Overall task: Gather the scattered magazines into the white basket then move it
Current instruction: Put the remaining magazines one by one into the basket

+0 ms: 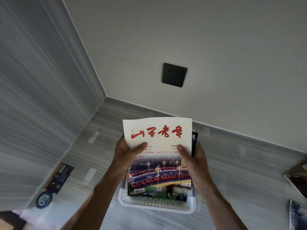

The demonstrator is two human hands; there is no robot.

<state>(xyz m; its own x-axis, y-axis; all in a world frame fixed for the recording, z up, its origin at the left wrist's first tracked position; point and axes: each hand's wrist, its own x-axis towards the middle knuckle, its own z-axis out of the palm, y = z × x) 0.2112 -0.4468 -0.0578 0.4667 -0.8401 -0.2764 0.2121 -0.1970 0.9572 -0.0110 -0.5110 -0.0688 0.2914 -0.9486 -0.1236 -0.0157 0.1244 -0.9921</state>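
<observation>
I hold a magazine (159, 156) with a white cover, red brush lettering and a night bridge photo upright over the white basket (156, 205). My left hand (127, 153) grips its left edge, thumb on the cover. My right hand (192, 156) grips its right edge, with a dark magazine (194, 141) showing behind it. The lower edge of the white magazine dips into the basket, which stands on the grey striped floor near the wall. Other printed matter lies inside the basket, mostly hidden.
A dark magazine (59, 175) lies on the floor at the left, beside a round dark sign (44, 200). Two more magazines lie at the right edge (297, 180) and lower right (298, 216). A black wall socket (174, 75) sits above.
</observation>
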